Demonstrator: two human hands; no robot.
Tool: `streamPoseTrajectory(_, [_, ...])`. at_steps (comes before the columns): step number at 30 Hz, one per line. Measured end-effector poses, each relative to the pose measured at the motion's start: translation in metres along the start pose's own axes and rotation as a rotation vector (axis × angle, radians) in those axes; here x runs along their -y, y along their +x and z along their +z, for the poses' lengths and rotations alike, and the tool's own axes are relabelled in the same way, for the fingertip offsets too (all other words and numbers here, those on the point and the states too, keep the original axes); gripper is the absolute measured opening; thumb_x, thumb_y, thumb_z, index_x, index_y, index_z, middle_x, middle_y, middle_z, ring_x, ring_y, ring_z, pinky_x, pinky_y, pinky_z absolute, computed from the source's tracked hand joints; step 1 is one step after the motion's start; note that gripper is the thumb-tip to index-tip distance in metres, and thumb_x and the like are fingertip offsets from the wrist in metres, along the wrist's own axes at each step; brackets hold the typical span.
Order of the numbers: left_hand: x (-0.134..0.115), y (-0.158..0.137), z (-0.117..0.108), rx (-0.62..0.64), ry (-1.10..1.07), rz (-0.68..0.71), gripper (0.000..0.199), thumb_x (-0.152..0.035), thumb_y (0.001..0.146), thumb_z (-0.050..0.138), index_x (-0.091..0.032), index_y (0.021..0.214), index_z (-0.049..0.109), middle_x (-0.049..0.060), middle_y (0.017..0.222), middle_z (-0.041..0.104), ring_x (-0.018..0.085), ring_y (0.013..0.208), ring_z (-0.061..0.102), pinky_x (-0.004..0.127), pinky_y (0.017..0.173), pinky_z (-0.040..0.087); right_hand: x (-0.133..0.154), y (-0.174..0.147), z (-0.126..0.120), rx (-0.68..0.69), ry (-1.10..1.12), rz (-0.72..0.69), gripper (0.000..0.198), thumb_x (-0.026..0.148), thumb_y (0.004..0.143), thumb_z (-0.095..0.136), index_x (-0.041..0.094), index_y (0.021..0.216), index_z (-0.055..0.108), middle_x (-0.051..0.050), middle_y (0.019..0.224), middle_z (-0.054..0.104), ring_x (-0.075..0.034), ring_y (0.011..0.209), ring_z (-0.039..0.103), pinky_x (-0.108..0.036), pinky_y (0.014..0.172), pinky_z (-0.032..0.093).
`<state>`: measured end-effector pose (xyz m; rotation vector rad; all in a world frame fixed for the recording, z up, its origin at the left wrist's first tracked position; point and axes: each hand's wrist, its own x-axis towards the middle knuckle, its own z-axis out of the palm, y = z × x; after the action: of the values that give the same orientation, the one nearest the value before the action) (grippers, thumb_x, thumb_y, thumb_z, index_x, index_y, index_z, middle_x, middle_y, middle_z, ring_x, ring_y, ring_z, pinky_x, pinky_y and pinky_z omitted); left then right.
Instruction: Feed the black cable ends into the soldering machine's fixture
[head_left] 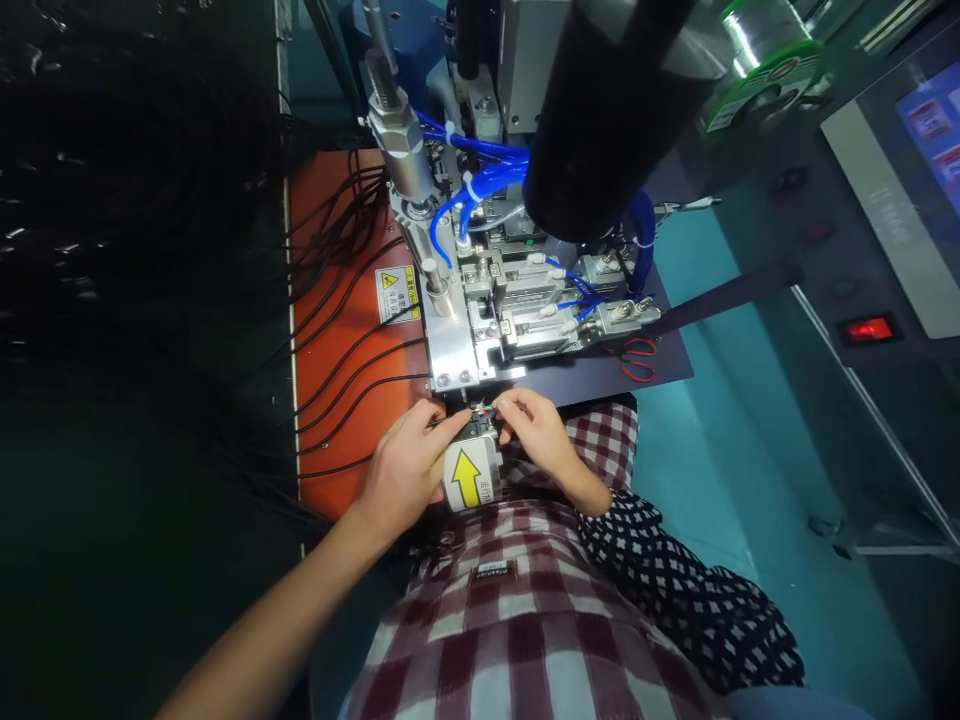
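Note:
My left hand (405,462) lies at the near end of the machine, thumb and fingers pinched at the stripped end of a cable. My right hand (536,430) comes in from the right, its fingertips closed on the thin coloured wires (485,408) of that cable. Both hands meet over a small dark fixture (482,424). Just below it sits a block with a white label and a yellow arrow (466,480). The fingertips partly cover the wires, and their exact number cannot be made out.
Black cables (352,395) run across an orange mat (322,350) on the left. Ahead stands a metal machine (450,340) with blue air tubes (495,180) and a dark cylinder (592,130) overhead. Red-handled scissors (639,360) lie right. A solder wire spool (772,75) hangs upper right.

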<state>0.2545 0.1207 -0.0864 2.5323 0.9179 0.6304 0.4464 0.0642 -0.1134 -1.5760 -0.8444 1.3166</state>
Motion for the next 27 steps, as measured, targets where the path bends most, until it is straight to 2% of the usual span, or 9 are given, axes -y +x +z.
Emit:
streamPoseTrajectory(6, [-0.001, 0.0, -0.001, 0.024, -0.036, -0.047, 0.027, -0.013, 0.091, 0.05, -0.018, 0.11, 0.069, 0.006, 0.09, 0.056, 0.016, 0.08, 0.058, 0.026, 0.067, 0.049, 0.011, 0.002, 0.006, 0.019, 0.091, 0.02, 0.012, 0.03, 0.081, 0.063, 0.019, 0.077, 0.059, 0.002, 0.066, 0.058, -0.011, 0.05, 0.056, -0.023, 0.048, 0.044])
streamPoseTrajectory(12, [-0.002, 0.0, -0.001, 0.037, -0.072, -0.104, 0.029, -0.011, 0.092, 0.046, -0.02, 0.11, 0.067, 0.005, 0.089, 0.056, 0.015, 0.081, 0.059, 0.026, 0.07, 0.05, 0.013, 0.003, 0.007, 0.063, 0.112, 0.055, 0.008, 0.026, 0.081, 0.061, 0.02, 0.078, 0.057, 0.003, 0.064, 0.057, -0.01, 0.049, 0.055, -0.023, 0.048, 0.045])
streamPoseTrajectory(18, [-0.006, 0.002, -0.008, -0.023, -0.104, -0.208, 0.017, -0.015, 0.093, 0.05, -0.016, 0.101, 0.064, 0.004, 0.087, 0.06, 0.015, 0.081, 0.06, 0.026, 0.076, 0.049, 0.01, 0.004, 0.004, 0.087, 0.102, 0.034, 0.01, 0.027, 0.083, 0.06, 0.019, 0.079, 0.057, 0.003, 0.066, 0.058, -0.01, 0.05, 0.056, -0.022, 0.048, 0.044])
streamPoseTrajectory(23, [-0.003, 0.004, -0.009, -0.03, -0.11, -0.153, 0.017, -0.01, 0.092, 0.048, -0.016, 0.091, 0.064, 0.002, 0.078, 0.057, 0.014, 0.075, 0.057, 0.025, 0.069, 0.047, 0.012, 0.005, -0.001, 0.087, -0.022, 0.017, 0.018, 0.036, 0.086, 0.059, 0.018, 0.084, 0.062, 0.002, 0.062, 0.06, -0.011, 0.049, 0.056, -0.023, 0.049, 0.044])
streamPoseTrajectory(27, [-0.001, 0.004, -0.006, -0.038, -0.058, -0.11, 0.017, -0.009, 0.091, 0.048, -0.015, 0.089, 0.063, 0.002, 0.075, 0.055, 0.015, 0.073, 0.056, 0.026, 0.066, 0.047, 0.013, 0.004, 0.005, -0.022, -0.047, -0.064, 0.021, 0.038, 0.085, 0.062, 0.018, 0.086, 0.066, 0.0, 0.067, 0.061, -0.011, 0.05, 0.051, -0.023, 0.048, 0.041])
